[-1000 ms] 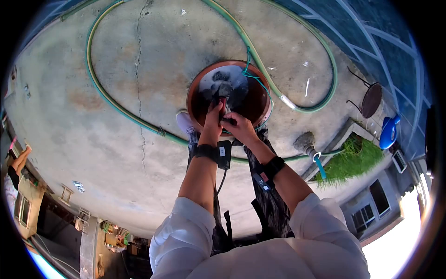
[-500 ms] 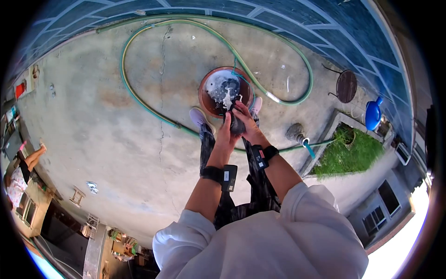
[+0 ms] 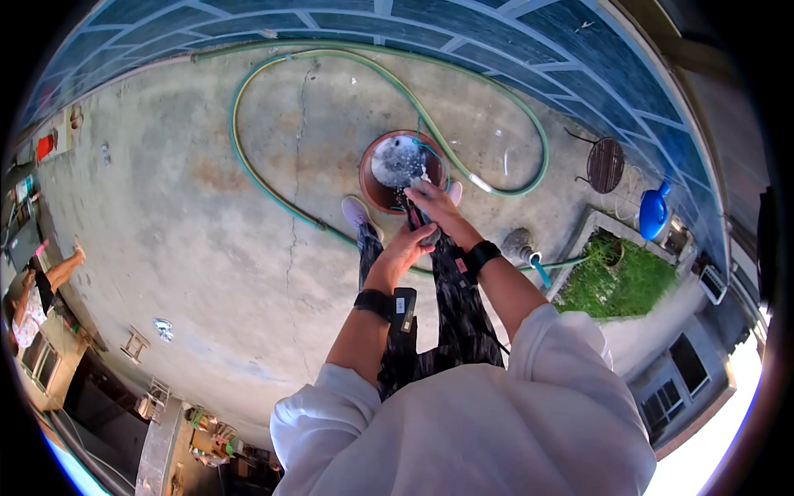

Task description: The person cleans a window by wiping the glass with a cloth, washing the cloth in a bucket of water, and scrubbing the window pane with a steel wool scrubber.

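one dark item (image 3: pixel 419 218) is held between two bare hands, at the near side of the tub (image 3: pixel 370 192). the left hand (image 3: pixel 403 250) has its fingers wrapped around the near end; the right hand (image 3: pixel 439 207) has its fingers clasped over the far end. it looks wet, so it is probably slippery, fairly light, more flexible than stiff and not fragile; a full-palm hold at both ends should suit it best. counted: one tub with white suds (image 3: pixel 393 161), two pale shoes (image 3: pixel 356 212), two black wristbands (image 3: pixel 375 304), one round stool (image 3: pixel 605 164), one blue container (image 3: pixel 653 215).
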`<state>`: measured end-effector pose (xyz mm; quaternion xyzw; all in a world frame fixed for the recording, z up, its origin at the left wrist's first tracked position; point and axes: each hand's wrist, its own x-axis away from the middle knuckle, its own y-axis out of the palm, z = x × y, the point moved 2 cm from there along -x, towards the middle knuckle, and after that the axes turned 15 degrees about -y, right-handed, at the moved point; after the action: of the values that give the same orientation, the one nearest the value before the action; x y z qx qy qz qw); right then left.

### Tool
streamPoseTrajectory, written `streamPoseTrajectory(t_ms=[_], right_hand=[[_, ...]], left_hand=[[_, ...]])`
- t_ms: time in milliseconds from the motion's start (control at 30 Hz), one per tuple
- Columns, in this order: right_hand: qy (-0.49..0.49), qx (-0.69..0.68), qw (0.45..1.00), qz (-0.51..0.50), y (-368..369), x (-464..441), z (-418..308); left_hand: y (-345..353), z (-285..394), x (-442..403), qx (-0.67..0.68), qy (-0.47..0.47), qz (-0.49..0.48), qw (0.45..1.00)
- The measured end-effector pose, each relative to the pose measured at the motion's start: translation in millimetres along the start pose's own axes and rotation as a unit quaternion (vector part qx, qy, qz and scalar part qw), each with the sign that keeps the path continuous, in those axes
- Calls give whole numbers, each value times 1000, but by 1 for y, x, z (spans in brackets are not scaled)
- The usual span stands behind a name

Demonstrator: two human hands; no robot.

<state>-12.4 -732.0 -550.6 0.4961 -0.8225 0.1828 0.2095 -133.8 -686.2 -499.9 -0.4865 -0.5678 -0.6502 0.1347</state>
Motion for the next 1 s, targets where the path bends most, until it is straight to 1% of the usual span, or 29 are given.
streamPoseTrajectory(t_ms=[33,67,100,133,167,200,233,300,433,467,533,567,600,633,667,700,733,767,800,833,900,967,1000], right_hand=[[-27,83,996,-21,1,-3,-3],[-27,83,996,-22,2,-5,-4],[-50,92,994,-28,3,-7,-7],[-74,101,992,-34,4,-8,-6],[-74,101,991,-35,6,-11,-4],[-89,132,987,-33,8,-13,-3],[-102,163,981,-31,10,-14,-1],[-115,170,978,-20,13,-17,4],[-142,190,971,-5,15,-19,13],[-142,190,971,-5,14,-19,12],[-12,129,989,-76,9,-18,13],[-11,131,989,-75,5,-16,9],[55,5,995,-87,2,-13,7],[120,-122,980,-97,-1,-9,2],[108,-203,960,-158,-9,-4,-17],[109,-203,960,-158,-12,1,-30],[101,-299,936,-154,-12,5,-37],[93,-392,903,-148,-13,7,-44],[106,-455,869,-164,-13,9,-50],[109,-456,868,-162,-10,11,-49],[65,-548,812,-189,-1,11,-52],[65,-550,813,-180,-1,14,-59],[82,-522,831,-173,-1,12,-55]], left_hand=[[0,1,-1,1,0,0,1000],[-1,3,-1,-30,5,31,999],[-2,5,-1,-60,9,62,996],[0,7,0,-58,10,62,996],[1,10,2,-75,13,83,994],[2,12,3,-92,16,103,990],[1,13,2,-91,17,103,990],[-1,15,0,-132,29,137,981],[-12,15,-14,-180,39,122,975],[-13,14,-17,-199,43,137,969],[-11,13,-15,-219,46,151,963],[-9,11,-10,-121,35,152,980],[-8,10,-5,-23,25,151,988],[-6,12,1,-24,25,150,988],[-5,12,7,49,22,88,995],[-3,13,13,122,17,26,992],[-2,12,18,153,10,-22,988],[-1,12,19,153,9,-21,988],[3,11,21,196,7,-80,977],[6,8,22,238,4,-139,961],[12,4,22,260,6,-155,953],[25,5,30,342,-16,-88,935],[29,7,34,343,-16,-89,935]])
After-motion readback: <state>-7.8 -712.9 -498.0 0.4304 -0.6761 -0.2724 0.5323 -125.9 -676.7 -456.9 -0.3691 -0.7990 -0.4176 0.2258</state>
